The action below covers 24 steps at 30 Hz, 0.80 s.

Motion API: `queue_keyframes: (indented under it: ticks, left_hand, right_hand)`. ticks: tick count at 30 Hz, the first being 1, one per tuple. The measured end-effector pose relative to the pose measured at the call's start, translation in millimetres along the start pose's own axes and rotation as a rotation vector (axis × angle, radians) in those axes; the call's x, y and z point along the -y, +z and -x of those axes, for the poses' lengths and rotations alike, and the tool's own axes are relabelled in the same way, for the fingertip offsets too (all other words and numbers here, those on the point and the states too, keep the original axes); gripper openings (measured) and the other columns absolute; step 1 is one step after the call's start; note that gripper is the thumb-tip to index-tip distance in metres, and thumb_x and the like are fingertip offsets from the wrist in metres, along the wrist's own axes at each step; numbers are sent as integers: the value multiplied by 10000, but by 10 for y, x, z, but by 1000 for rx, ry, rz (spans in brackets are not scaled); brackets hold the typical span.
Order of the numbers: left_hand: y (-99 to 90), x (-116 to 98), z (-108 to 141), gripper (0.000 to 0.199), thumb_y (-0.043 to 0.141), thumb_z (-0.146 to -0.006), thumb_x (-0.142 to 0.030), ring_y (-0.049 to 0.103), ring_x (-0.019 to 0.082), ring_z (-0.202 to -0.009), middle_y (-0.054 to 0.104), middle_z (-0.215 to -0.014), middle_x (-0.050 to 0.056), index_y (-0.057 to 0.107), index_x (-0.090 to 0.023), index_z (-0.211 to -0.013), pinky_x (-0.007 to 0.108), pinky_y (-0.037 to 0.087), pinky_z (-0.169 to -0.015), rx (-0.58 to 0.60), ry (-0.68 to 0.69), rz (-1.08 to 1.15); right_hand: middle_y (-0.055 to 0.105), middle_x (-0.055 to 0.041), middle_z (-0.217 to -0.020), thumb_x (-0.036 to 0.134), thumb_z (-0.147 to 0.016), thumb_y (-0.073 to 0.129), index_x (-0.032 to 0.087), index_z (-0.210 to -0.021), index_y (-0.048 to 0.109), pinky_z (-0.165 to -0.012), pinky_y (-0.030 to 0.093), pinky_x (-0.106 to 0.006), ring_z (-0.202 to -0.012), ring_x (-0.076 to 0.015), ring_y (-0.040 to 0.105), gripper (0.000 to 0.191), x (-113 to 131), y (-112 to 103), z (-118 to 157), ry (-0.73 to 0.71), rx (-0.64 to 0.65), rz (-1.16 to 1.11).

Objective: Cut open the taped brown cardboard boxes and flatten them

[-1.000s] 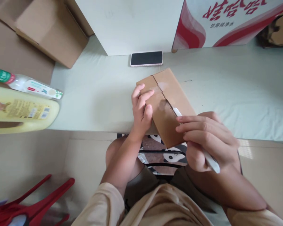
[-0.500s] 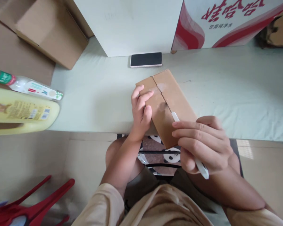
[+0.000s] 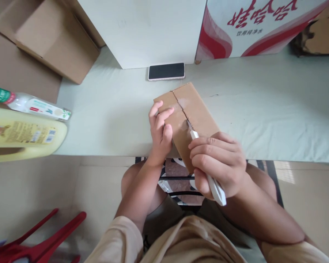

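A small brown cardboard box (image 3: 199, 109) lies tilted at the table's front edge, its near corner jutting past the edge. A seam runs along its top face. My left hand (image 3: 161, 128) grips the box's left side, fingers on the top face. In my right hand (image 3: 219, 160) is a white utility knife (image 3: 216, 190), held with its handle end toward me. Its thin blade points up and left and meets the seam near the middle of the box. The box's lower right side is hidden behind my right hand.
Behind the box lies a phone (image 3: 166, 71), in front of a large white box (image 3: 148, 33). A red and white carton (image 3: 252, 36) stands at the back right. At left are brown cartons (image 3: 60, 44), a plastic bottle (image 3: 30, 104) and a yellow jug (image 3: 27, 135). A red stool (image 3: 44, 241) stands below left.
My right hand has moved left and slightly toward the box's middle with the knife. The blade now shows at the seam. My left hand keeps its grip; the whole view has shifted slightly.
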<state>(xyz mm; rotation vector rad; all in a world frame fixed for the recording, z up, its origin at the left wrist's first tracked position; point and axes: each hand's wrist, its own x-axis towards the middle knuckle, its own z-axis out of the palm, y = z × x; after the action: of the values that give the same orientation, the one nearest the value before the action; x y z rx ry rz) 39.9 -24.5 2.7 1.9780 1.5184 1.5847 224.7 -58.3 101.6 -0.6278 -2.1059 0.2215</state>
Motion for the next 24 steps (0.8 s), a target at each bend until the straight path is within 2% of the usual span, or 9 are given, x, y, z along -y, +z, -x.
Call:
queue_keyframes:
  ticks: [5, 8, 14, 22, 24]
  left_hand:
    - [8, 2, 6, 531, 232, -1087, -561, 482, 272, -1472, 489, -1534, 92, 586, -260, -1343, 467, 439, -1194, -17, -9, -15]
    - [14, 17, 3, 535, 219, -1086, -567, 489, 276, -1473, 496, -1527, 85, 581, -271, -1346, 462, 453, -1183, -20, 6, -17]
    - [-4, -16, -4, 504, 247, -1089, -541, 493, 276, -1470, 507, -1532, 86, 578, -275, -1361, 476, 440, -1191, -2, -15, 4]
    - [2, 21, -22, 480, 264, -1090, -506, 499, 268, -1455, 524, -1508, 96, 589, -275, -1358, 466, 438, -1186, -15, 48, 23]
    - [8, 31, -21, 484, 260, -1088, -507, 496, 270, -1459, 531, -1503, 93, 588, -278, -1360, 470, 441, -1186, -22, 54, 16]
  right_hand:
    - [683, 1, -702, 110, -808, 512, 215, -768, 496, -602, 419, -296, -787, -153, 753, 114, -13, 10, -2, 12, -42, -20]
    - [658, -7, -682, 113, -826, 511, 210, -750, 508, -595, 459, -286, -779, -162, 754, 123, -6, -22, 21, 12, -112, -45]
    - [664, -23, -671, 79, -818, 498, 204, -740, 532, -593, 485, -283, -790, -178, 772, 151, 14, -105, 76, 48, -136, -68]
    - [638, -9, -620, 86, -820, 481, 205, -706, 519, -569, 468, -274, -721, -186, 774, 169, -11, -31, 121, 7, -253, -72]
    - [636, -9, -618, 85, -814, 482, 204, -705, 520, -571, 472, -274, -719, -186, 773, 166, -10, -35, 117, 7, -241, -73]
